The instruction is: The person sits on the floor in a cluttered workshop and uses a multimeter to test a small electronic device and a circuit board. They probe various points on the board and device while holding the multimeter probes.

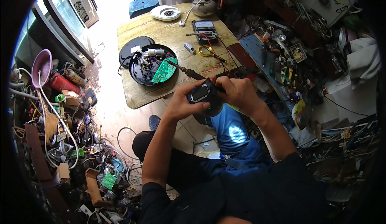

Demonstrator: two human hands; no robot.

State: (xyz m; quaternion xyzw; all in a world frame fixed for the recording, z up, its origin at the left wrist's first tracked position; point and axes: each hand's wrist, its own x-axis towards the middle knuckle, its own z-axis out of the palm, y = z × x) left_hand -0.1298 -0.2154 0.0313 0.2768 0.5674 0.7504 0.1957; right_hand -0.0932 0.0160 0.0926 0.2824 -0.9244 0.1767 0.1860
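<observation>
A black handheld device [200, 92] with a grey panel and tiny green lights is held up over my lap, just off the table's near edge. My left hand [183, 103] is closed around its left side, thumb across the front. My right hand [239, 93] is closed at its right side, its fingertips partly hidden. A soldering iron [189, 72] sticks out beyond the device toward the upper left; how the two join is hidden. Its tip is near a green circuit board [165, 71], which lies in an open round black housing [138, 78] with wires and a cylindrical part.
On the wooden table [140, 97] are a multimeter [204, 30] with leads, a yellow roll [205, 51], a small box [189, 47], a white round part [165, 13] and a metal pot [203, 6]. Scrap parts crowd both sides. A blue stool [144, 6] stands behind.
</observation>
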